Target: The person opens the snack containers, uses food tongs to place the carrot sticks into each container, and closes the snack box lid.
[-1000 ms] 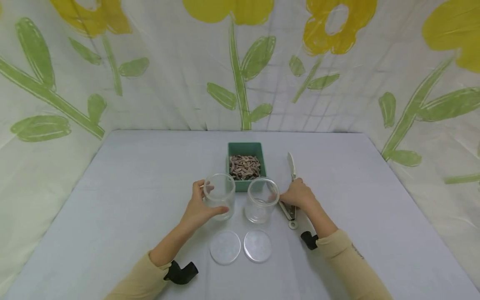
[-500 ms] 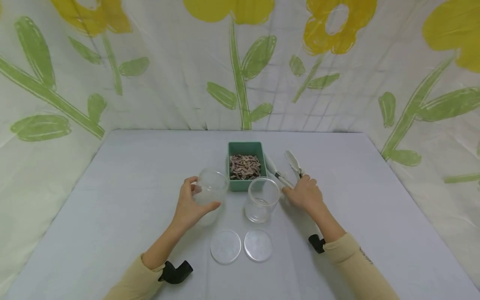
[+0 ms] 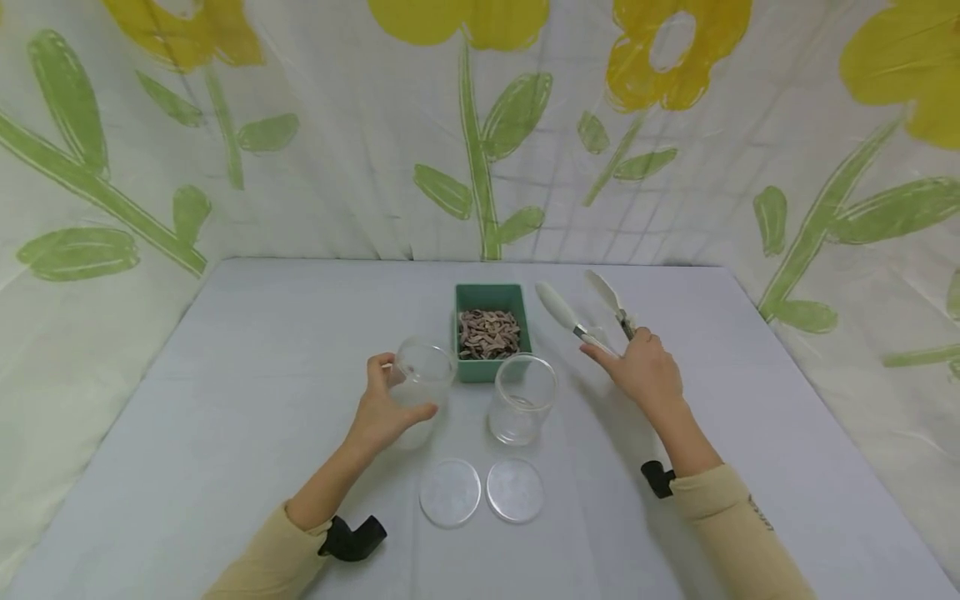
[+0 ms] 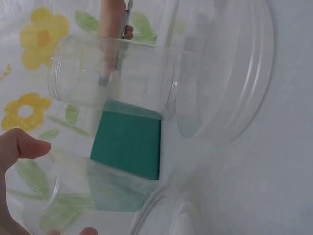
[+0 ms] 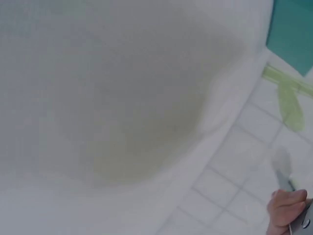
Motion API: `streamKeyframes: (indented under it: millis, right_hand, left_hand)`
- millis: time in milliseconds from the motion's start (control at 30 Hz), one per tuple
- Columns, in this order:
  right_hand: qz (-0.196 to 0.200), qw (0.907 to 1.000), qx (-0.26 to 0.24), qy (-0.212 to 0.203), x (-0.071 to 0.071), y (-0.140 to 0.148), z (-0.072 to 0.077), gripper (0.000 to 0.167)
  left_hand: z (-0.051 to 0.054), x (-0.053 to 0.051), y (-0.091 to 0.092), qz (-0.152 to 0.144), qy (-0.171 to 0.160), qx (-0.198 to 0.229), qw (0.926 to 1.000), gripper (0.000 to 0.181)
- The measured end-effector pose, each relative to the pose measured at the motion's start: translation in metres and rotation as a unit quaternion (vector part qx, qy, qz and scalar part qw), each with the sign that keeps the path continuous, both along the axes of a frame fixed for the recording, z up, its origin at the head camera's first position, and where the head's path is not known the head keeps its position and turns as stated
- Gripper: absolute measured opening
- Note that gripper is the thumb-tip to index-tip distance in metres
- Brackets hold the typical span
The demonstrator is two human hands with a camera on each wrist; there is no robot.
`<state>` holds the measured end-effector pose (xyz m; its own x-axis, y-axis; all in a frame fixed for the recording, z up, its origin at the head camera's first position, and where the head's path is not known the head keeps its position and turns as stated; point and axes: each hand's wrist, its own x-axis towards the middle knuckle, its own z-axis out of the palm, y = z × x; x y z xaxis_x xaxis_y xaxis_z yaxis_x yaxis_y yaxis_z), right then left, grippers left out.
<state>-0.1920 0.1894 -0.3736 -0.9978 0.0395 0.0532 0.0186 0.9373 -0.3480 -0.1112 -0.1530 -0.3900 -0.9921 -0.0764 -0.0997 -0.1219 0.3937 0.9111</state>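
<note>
My left hand [image 3: 381, 417] curls its fingers and thumb round a clear jar [image 3: 425, 375], which leans slightly; that hand [image 4: 18, 166] is also at the edge of the left wrist view. A second clear jar [image 3: 517, 425] stands between my hands. Raised above the table, white-tipped tongs [image 3: 558, 307] are gripped by my right hand [image 3: 648, 371], their two arms spread apart. In the right wrist view the fingers [image 5: 288, 205] hold the tongs, mostly out of frame. Behind the jars, a green box [image 3: 487, 367] contains brownish strips [image 3: 489, 335].
Two round clear lids [image 3: 450, 493] [image 3: 515, 491] lie side by side on the white table [image 3: 262, 400], nearer than the jars. Black camera mounts [image 3: 358, 540] hang at both wrists. A flower-patterned curtain [image 3: 330, 167] rises behind the table.
The tongs have been lifted off the table, spread apart, and moved right and away with my right hand. My left hand has shifted the jar left and tilted it.
</note>
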Motion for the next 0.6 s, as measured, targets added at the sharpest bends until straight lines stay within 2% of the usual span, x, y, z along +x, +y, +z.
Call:
streamKeyframes:
  millis: [100,167,300,367,467,600]
  right_hand:
    - [0.03,0.9992,0.002,0.026,-0.002,0.003,0.01,0.101]
    - [0.062,0.9964,0.024,0.054,-0.004,0.004,0.017,0.099]
    - [0.138,0.9809,0.075,0.114,-0.01,0.005,0.029,0.09]
    - [0.173,0.9715,0.101,0.127,-0.013,0.003,0.036,0.088]
    - [0.214,0.9601,0.143,0.109,-0.018,-0.002,0.048,0.09]
    - [0.254,0.9449,0.199,0.054,-0.024,-0.015,0.064,0.091]
  left_hand:
    - [0.0,-0.002,0.0,-0.003,0.002,-0.006,1.0,0.084]
    - [0.0,-0.004,0.001,-0.006,0.004,-0.013,0.9999,0.086]
    - [-0.003,-0.008,0.005,-0.007,0.01,-0.027,0.9996,0.091]
    - [-0.004,-0.009,0.006,-0.008,0.007,-0.034,0.9994,0.093]
    - [-0.004,-0.011,0.007,-0.016,0.0,-0.042,0.999,0.092]
    - [-0.003,-0.013,0.007,-0.043,-0.001,-0.054,0.9976,0.092]
